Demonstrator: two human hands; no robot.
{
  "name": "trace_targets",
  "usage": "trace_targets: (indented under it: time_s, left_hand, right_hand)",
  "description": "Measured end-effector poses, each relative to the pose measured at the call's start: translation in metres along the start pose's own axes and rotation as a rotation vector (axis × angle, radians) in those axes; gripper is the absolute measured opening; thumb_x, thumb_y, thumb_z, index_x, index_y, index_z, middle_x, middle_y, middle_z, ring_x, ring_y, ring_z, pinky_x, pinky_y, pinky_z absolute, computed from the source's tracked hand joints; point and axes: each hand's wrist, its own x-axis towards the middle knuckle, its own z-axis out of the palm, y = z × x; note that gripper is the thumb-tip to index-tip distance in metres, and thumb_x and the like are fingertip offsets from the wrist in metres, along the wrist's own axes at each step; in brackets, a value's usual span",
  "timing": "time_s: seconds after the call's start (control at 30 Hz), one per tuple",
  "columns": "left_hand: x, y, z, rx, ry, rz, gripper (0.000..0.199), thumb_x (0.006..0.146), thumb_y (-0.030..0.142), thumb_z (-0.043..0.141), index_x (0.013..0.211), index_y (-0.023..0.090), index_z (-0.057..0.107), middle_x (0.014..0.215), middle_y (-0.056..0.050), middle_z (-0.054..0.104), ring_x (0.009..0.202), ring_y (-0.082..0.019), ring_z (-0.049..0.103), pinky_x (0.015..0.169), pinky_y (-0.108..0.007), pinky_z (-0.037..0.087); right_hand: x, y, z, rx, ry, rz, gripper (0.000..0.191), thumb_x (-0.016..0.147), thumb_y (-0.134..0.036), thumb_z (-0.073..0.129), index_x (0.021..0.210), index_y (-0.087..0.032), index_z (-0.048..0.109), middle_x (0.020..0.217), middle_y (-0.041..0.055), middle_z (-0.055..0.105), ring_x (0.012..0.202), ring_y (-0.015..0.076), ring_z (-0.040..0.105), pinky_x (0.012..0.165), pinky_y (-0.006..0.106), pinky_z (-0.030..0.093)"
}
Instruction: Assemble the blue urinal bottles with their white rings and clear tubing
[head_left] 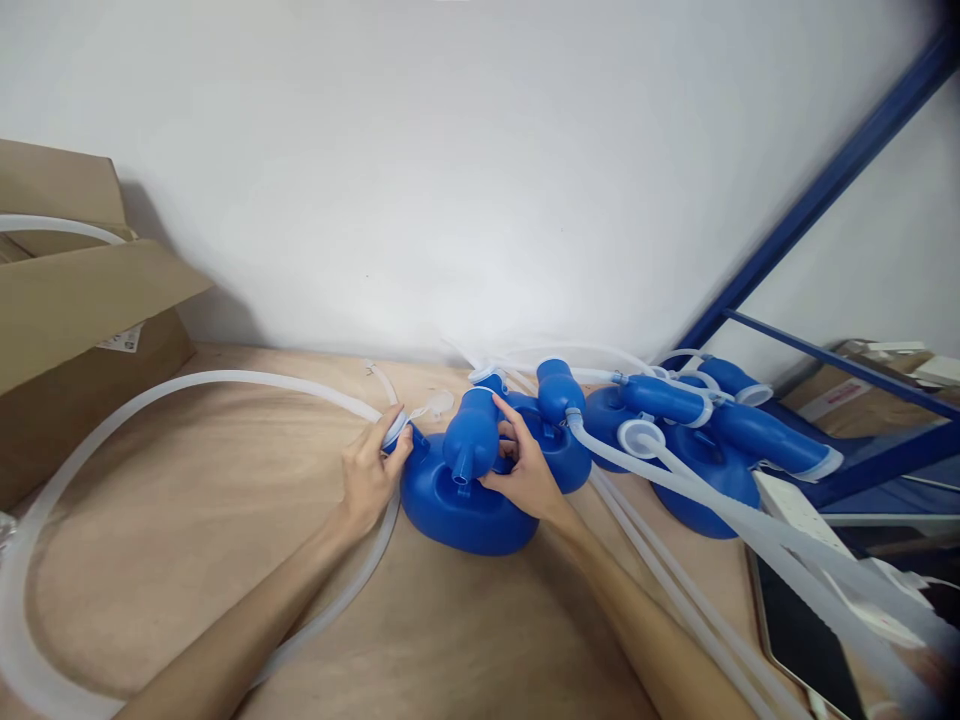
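A blue plastic urinal bottle (465, 525) rests on the wooden table in front of me. My left hand (373, 465) is closed around the whitish-blue cap (395, 430) at the bottle's left neck, thumb and fingers pinching it. A thick translucent hose (247, 378) runs to that cap from the left. My right hand (525, 460) grips a blue bulb-shaped funnel head (472, 430) from its right side, index finger extended along it. This head lies over the bottle, its narrow spout pointing toward me. A small clear lid (441, 403) is just behind the left hand.
Several more blue bottles (705, 490) with funnel heads (664, 398) and hoses are crowded to the right. An open cardboard box (90, 370) stands at left. A blue metal rack (817, 180), a white power strip (806, 520) and a dark-screened tablet (802, 640) are at right.
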Motion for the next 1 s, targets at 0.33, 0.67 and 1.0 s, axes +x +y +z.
trace_targets:
  time_s: [0.33, 0.67, 1.0]
  left_hand:
    - [0.010, -0.001, -0.013, -0.068, -0.155, -0.018, 0.046, 0.098, 0.052, 0.058, 0.126, 0.020, 0.076, 0.114, -0.010, 0.081, 0.079, -0.021, 0.075, 0.064, -0.027, 0.057]
    - [0.012, -0.017, -0.014, 0.216, -0.145, 0.119, 0.044, 0.102, 0.048, 0.052, 0.126, 0.020, 0.077, 0.090, -0.011, 0.081, 0.071, -0.022, 0.073, 0.068, -0.029, 0.054]
    - [0.011, -0.004, -0.014, 0.195, -0.111, 0.059, 0.042, 0.105, 0.045, 0.046, 0.121, 0.021, 0.078, 0.085, -0.007, 0.080, 0.068, -0.018, 0.071, 0.065, -0.026, 0.048]
  right_hand:
    - [0.000, 0.000, -0.002, 0.006, -0.021, 0.010, 0.105, 0.079, -0.023, 0.082, 0.167, -0.036, 0.027, 0.107, 0.0013, 0.061, 0.080, 0.0145, 0.063, 0.077, 0.031, 0.056]
    - [0.001, 0.001, -0.003, -0.007, -0.036, -0.011, 0.106, 0.080, -0.029, 0.085, 0.168, -0.033, 0.025, 0.103, 0.0026, 0.065, 0.081, 0.0181, 0.065, 0.077, 0.035, 0.059]
    - [-0.001, 0.004, -0.004, 0.012, -0.041, 0.004, 0.102, 0.083, -0.032, 0.084, 0.167, -0.032, 0.025, 0.116, 0.0067, 0.067, 0.090, 0.0212, 0.068, 0.086, 0.041, 0.060]
